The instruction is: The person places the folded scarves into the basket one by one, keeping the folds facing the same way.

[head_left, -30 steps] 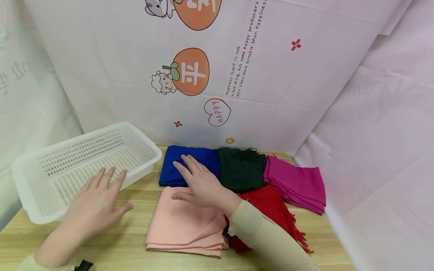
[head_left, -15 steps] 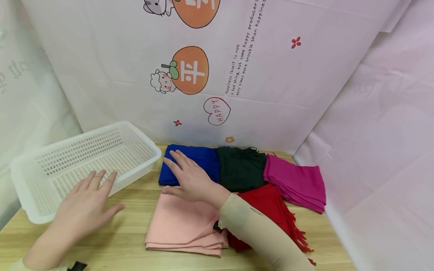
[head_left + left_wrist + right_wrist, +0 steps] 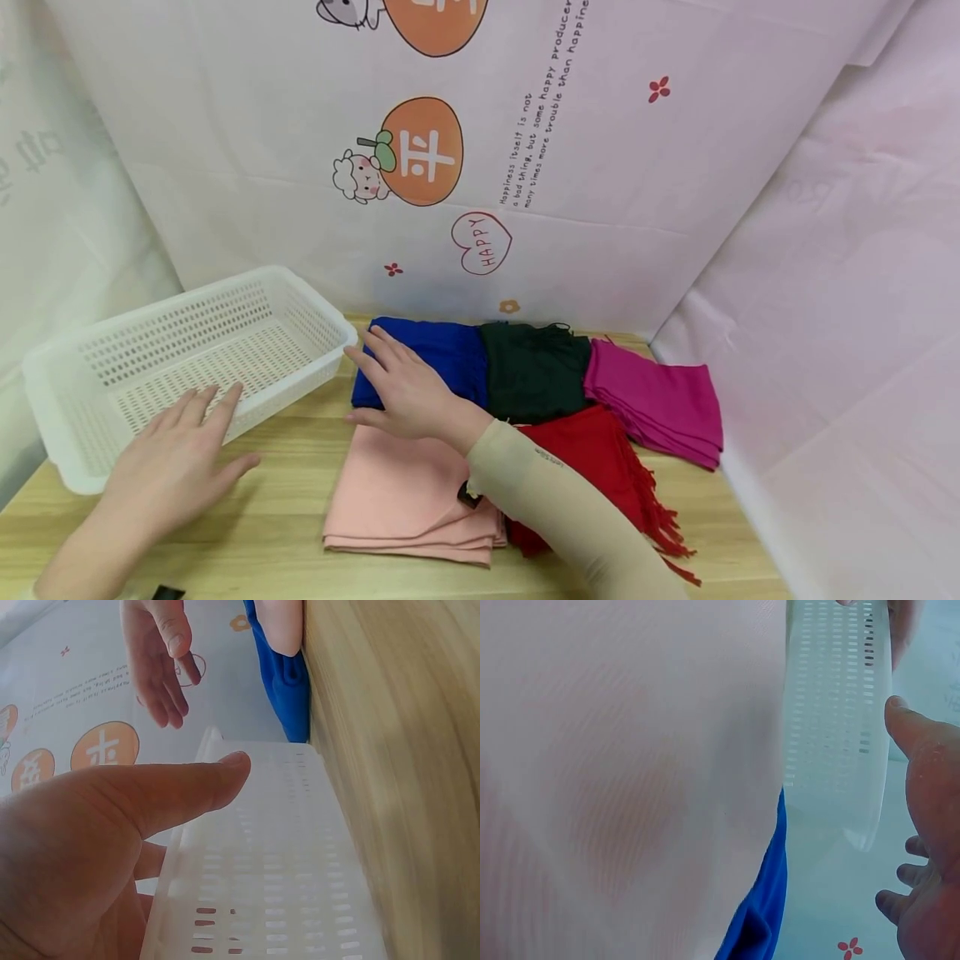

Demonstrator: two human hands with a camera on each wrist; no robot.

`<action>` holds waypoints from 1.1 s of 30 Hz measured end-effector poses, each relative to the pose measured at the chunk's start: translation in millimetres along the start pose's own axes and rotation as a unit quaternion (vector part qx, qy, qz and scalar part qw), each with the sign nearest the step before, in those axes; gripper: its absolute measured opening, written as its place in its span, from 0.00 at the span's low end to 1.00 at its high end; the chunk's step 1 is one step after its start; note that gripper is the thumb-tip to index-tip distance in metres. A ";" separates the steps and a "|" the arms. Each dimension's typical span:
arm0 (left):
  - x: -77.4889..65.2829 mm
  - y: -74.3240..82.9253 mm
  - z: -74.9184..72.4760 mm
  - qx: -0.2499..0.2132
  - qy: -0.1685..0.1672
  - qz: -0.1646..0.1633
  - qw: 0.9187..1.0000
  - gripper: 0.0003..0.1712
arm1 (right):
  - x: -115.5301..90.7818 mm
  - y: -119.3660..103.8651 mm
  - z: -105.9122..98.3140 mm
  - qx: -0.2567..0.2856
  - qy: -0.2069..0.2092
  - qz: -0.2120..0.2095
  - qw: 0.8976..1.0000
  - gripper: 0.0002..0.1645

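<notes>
My left hand reaches over the near long side of a white perforated plastic basket, fingers spread and nearly straight. In the left wrist view its thumb lies across the outside of the basket wall, while other fingers show past the rim. My right hand hovers, fingers extended and holding nothing, over a folded blue scarf and the back edge of a folded pink scarf. Its fingertips overlap the basket's right end in the head view. The blue scarf is partly hidden behind this hand.
Beside the blue scarf lie a folded dark green scarf and a magenta one. A red fringed scarf sits in front, partly under the right forearm. White printed cloth walls enclose the wooden table.
Both hands have drifted left; the right one has also risen slightly in the view toward the basket's end. The basket and scarves have stayed in place.
</notes>
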State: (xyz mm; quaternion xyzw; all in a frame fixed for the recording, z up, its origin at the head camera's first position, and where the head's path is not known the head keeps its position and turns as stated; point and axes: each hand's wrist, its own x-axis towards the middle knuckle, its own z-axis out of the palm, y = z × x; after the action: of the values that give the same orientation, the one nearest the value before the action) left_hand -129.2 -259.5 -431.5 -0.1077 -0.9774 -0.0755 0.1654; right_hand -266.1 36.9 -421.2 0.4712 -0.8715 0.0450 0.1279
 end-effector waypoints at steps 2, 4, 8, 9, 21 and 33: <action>0.1 -0.6 -1.2 0.000 0.003 -0.001 1.000 0.58 | 2.4 -0.7 1.0 -0.004 0.003 -0.004 1.000 0.58; 0.3 -1.3 -2.4 -0.001 0.004 -0.002 1.000 0.58 | 5.1 -1.6 1.8 -0.009 0.004 -0.009 1.000 0.57; -1.0 -3.0 -3.4 -0.005 0.011 -0.006 1.000 0.57 | 9.7 -3.3 3.9 -0.018 -0.001 -0.014 1.000 0.56; -1.4 -3.4 -3.4 -0.005 0.013 -0.006 1.000 0.56 | 10.7 -3.8 4.1 -0.020 -0.002 -0.015 1.000 0.56; -3.8 -7.1 -0.3 -0.004 0.059 -0.005 0.998 0.37 | 24.2 -10.7 7.5 -0.041 -0.003 -0.020 0.999 0.51; -0.4 -6.5 -1.9 -0.017 0.082 -0.019 0.996 0.18 | 34.0 -16.2 13.3 -0.058 0.013 -0.026 0.998 0.43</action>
State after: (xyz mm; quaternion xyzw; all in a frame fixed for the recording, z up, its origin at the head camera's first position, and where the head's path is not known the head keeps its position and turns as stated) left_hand -129.8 -266.3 -430.5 -0.0849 -0.9609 -0.1044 0.2419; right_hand -272.8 -2.2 -425.7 0.4844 -0.8586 -0.0031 0.1678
